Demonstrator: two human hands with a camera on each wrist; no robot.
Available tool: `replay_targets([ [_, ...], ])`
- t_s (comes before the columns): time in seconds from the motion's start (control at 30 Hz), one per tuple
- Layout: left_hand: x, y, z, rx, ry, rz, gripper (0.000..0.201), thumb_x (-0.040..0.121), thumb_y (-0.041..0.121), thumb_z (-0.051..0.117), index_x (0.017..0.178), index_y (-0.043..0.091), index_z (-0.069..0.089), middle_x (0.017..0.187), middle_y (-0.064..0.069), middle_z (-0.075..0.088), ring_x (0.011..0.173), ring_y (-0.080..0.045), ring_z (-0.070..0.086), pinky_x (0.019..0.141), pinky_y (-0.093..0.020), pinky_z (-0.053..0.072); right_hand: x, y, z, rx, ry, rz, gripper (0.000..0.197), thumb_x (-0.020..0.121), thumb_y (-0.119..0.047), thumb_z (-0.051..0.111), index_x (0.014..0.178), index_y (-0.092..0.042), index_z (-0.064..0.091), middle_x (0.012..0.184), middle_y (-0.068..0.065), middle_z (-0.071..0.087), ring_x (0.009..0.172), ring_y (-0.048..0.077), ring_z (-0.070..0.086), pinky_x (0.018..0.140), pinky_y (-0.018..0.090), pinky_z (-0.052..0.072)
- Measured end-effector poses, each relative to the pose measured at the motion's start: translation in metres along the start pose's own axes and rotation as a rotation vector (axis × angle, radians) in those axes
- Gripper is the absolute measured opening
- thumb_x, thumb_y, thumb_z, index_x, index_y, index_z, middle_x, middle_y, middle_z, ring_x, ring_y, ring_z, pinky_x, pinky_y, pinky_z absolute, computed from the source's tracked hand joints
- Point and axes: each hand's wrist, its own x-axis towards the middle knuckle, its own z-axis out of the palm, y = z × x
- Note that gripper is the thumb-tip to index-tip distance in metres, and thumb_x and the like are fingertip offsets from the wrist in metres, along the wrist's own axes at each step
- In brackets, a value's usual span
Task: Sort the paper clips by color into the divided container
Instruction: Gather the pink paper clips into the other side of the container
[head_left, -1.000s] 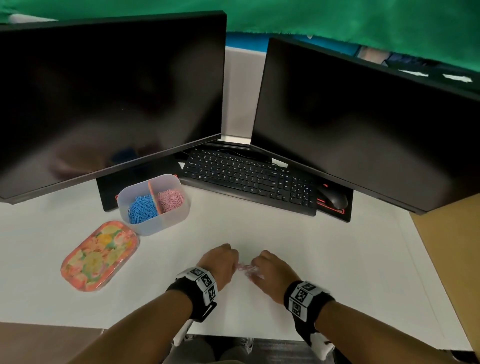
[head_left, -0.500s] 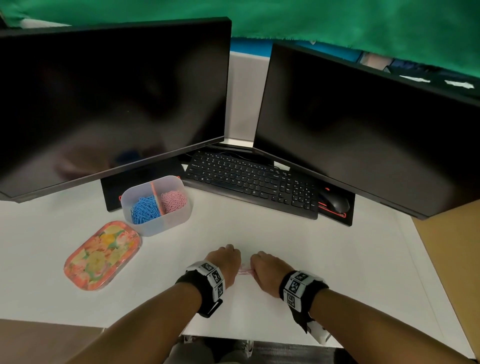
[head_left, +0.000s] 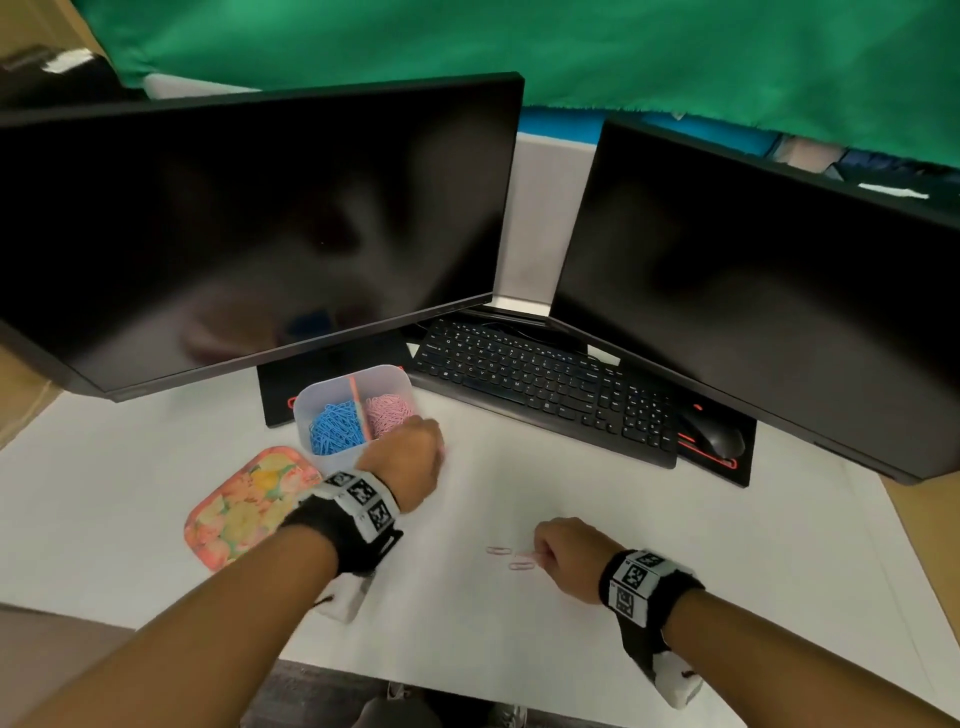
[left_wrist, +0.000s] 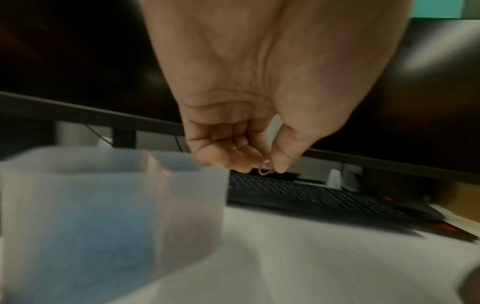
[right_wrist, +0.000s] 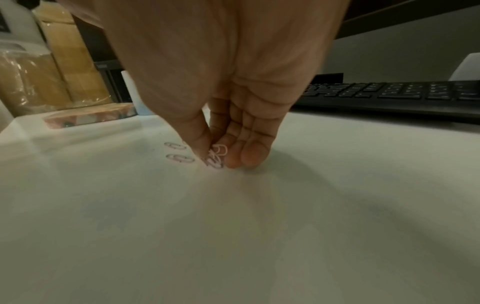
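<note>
Head view shows two dark monitors (head_left: 249, 223), a keyboard (head_left: 540, 384) and mouse (head_left: 711, 439) far on the white desk (head_left: 675, 571), a floral lid (head_left: 244, 506) at left. Since half a second ago the left hand (head_left: 405, 462) has left the right and reached the container (head_left: 358, 384), pinching what seems a pink clip (left_wrist: 266, 165) beside its right wall. The right hand (head_left: 569, 558) grips several clips (right_wrist: 217, 155) near; two more (head_left: 500, 551) lie loose beside it. Green cloth (head_left: 519, 47) hangs behind.
</note>
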Motion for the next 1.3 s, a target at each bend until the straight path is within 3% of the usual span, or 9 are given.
replay_targets([
  [0.1,0.015,-0.023,-0.025,0.057,0.026,-0.162,0.03,0.096,0.019,0.044,0.123,0.005,0.049,0.118,-0.013,0.057,0.104,-0.029,0.061,0.091,-0.039,0.051,0.003,-0.01,-0.012,0.11,0.053,0.009,0.016,0.091,-0.02,0.044,0.085,-0.012,0.057,0.092,0.007,0.063,0.082,0.024,0.06,0.074,0.036,0.052],
  [0.23,0.034,-0.039,-0.032,0.147,-0.015,-0.272,0.044,0.096,0.018,0.046,0.136,-0.001,0.041,0.125,-0.015,0.058,0.108,-0.029,0.061,0.092,-0.037,0.052,0.013,-0.037,-0.035,0.257,0.142,-0.016,0.016,0.091,-0.019,0.047,0.082,-0.012,0.058,0.082,0.002,0.061,0.07,0.016,0.054,0.065,0.027,0.046],
  [0.4,0.041,-0.043,-0.033,0.136,-0.04,-0.282,0.034,0.097,0.023,0.049,0.124,0.004,0.054,0.112,-0.011,0.065,0.103,-0.026,0.064,0.091,-0.036,0.053,0.042,-0.079,-0.066,0.379,0.223,-0.012,0.015,0.09,-0.021,0.052,0.087,-0.014,0.065,0.079,-0.004,0.059,0.072,0.013,0.054,0.064,0.022,0.044],
  [0.53,0.027,-0.054,-0.03,-0.04,0.151,-0.258,0.026,0.098,0.028,0.041,0.104,0.011,0.059,0.08,-0.004,0.063,0.077,-0.023,0.065,0.073,-0.034,0.056,0.077,-0.116,-0.097,0.344,0.269,0.026,0.021,0.088,-0.02,0.054,0.085,-0.006,0.068,0.09,0.01,0.07,0.084,0.025,0.064,0.074,0.027,0.052],
  [0.7,-0.007,-0.065,-0.012,-0.255,0.277,-0.193,0.011,0.091,0.027,0.049,0.082,0.025,0.056,0.07,0.004,0.06,0.066,-0.02,0.057,0.064,-0.027,0.047,0.121,-0.151,-0.113,0.328,0.282,0.076,0.008,0.082,-0.016,0.062,0.083,-0.009,0.065,0.097,0.014,0.069,0.089,0.028,0.066,0.08,0.031,0.056],
  [0.9,-0.028,-0.055,0.014,-0.244,0.145,-0.137,0.01,0.087,0.027,0.053,0.084,0.031,0.061,0.077,0.008,0.064,0.074,-0.017,0.061,0.068,-0.028,0.051,0.142,-0.165,-0.117,0.312,0.293,0.078,0.03,0.081,-0.015,0.067,0.11,-0.007,0.067,0.113,0.012,0.066,0.105,0.028,0.063,0.093,0.036,0.053],
  [1.03,-0.027,-0.037,0.029,-0.213,0.031,-0.082,0.011,0.087,0.027,0.052,0.089,0.029,0.063,0.083,0.008,0.064,0.079,-0.016,0.06,0.07,-0.026,0.048,0.128,-0.144,-0.115,0.45,0.341,0.031,0.029,0.078,-0.015,0.067,0.107,-0.016,0.069,0.105,0.005,0.07,0.101,0.021,0.064,0.094,0.03,0.051],
  [1.17,-0.023,-0.008,0.046,-0.156,-0.079,0.015,0.016,0.085,0.029,0.051,0.095,0.029,0.063,0.097,0.006,0.067,0.092,-0.019,0.061,0.08,-0.029,0.05,0.09,-0.103,-0.105,0.395,0.333,0.043,0.019,0.083,-0.013,0.06,0.098,-0.017,0.07,0.091,-0.002,0.067,0.092,0.017,0.063,0.088,0.025,0.051],
  [1.3,-0.02,0.022,0.067,-0.103,-0.187,0.139,0.02,0.085,0.029,0.053,0.102,0.028,0.063,0.105,0.006,0.065,0.099,-0.018,0.06,0.084,-0.03,0.048,0.042,-0.053,-0.07,0.318,0.223,0.09,0.022,0.085,-0.006,0.048,0.089,-0.017,0.067,0.076,-0.012,0.056,0.08,0.014,0.057,0.068,0.017,0.043],
])
